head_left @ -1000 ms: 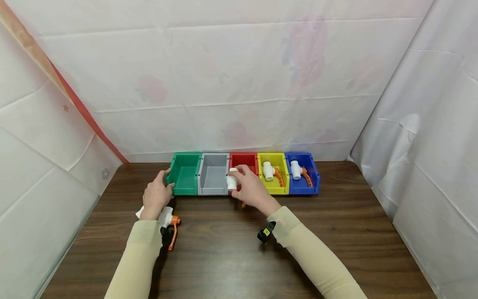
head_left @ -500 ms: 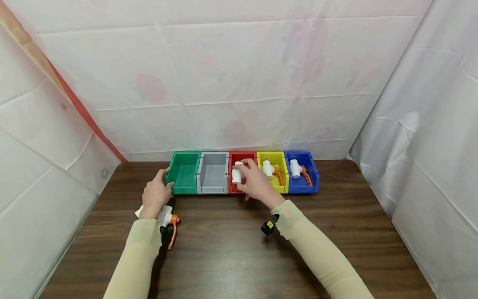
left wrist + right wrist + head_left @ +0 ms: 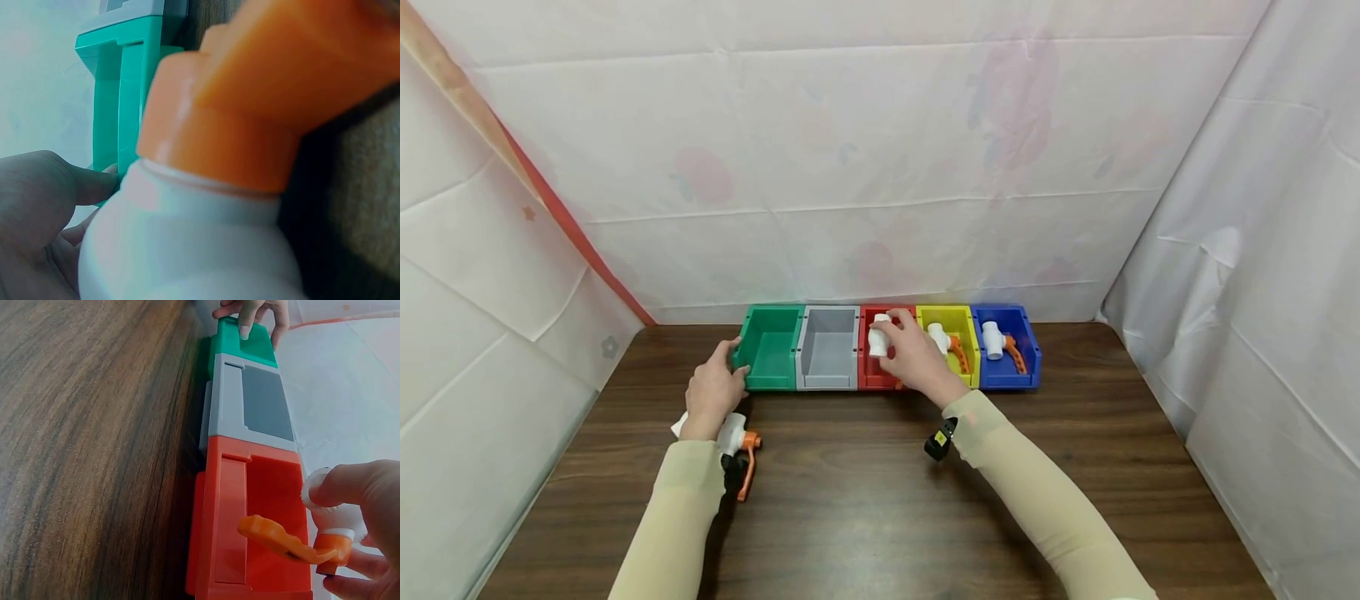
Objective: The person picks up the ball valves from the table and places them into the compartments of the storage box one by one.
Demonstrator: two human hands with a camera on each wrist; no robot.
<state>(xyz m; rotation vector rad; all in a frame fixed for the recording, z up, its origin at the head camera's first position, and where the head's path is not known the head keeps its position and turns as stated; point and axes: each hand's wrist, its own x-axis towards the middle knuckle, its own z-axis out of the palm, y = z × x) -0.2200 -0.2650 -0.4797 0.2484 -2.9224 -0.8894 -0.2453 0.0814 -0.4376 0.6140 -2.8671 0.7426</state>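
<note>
My right hand pinches a white ball valve between thumb and fingers over the red bin. In the right wrist view, the valve's orange lever handle points away from the hand across the bin's opening. On the far left, my left hand grips the side wall of the green bin; its thumb presses that wall in the left wrist view. Another valve, white with an orange handle, lies on the table by the left wrist and is partly covered by it.
A grey bin stands between the green and red ones. The yellow bin and the blue bin to the right each hold one valve. A white piece shows beside the left wrist. White cloth hangs behind the wooden table.
My right hand has carried the valve rightward and slightly back, from the grey and red bins' shared edge to over the red bin. The left hand stays on the green bin.
</note>
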